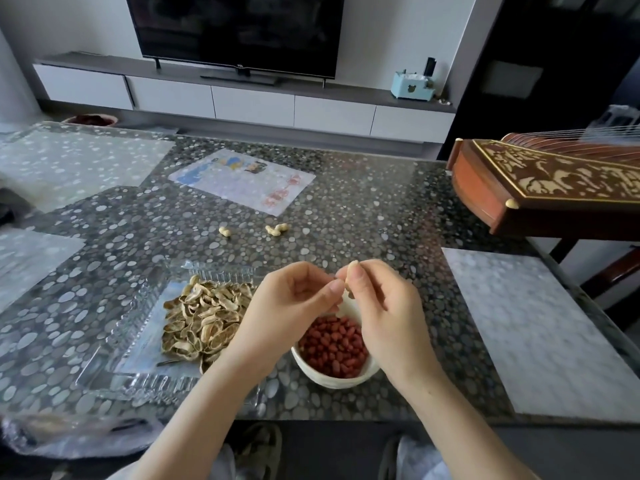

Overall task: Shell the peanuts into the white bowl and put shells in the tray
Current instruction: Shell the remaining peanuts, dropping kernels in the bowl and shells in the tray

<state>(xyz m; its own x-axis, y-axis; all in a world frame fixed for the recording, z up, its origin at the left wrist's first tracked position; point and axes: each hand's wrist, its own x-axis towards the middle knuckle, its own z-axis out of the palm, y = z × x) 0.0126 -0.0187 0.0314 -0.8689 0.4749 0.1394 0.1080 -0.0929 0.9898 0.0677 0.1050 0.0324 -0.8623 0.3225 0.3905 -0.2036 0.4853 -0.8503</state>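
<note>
Above the white bowl [334,381], both hands pinch one unshelled peanut [352,268]. My right hand [384,306] grips its upper end between thumb and fingers, and my left hand [294,299] holds its lower part with curled fingers. The bowl holds several red-skinned kernels [334,346]. A clear plastic tray [114,358] lies to its left, with a heap of empty shells [204,320] in its right half. Farther back on the table lie two unshelled peanuts, one on the left [224,231] and one on the right [277,229].
A wooden zither [554,188] overhangs the table's right edge. A printed sheet [242,180] lies under the clear pebbled table cover. A pale mat [540,327] is at the right. A crumpled plastic bag [69,434] sits at the near left edge.
</note>
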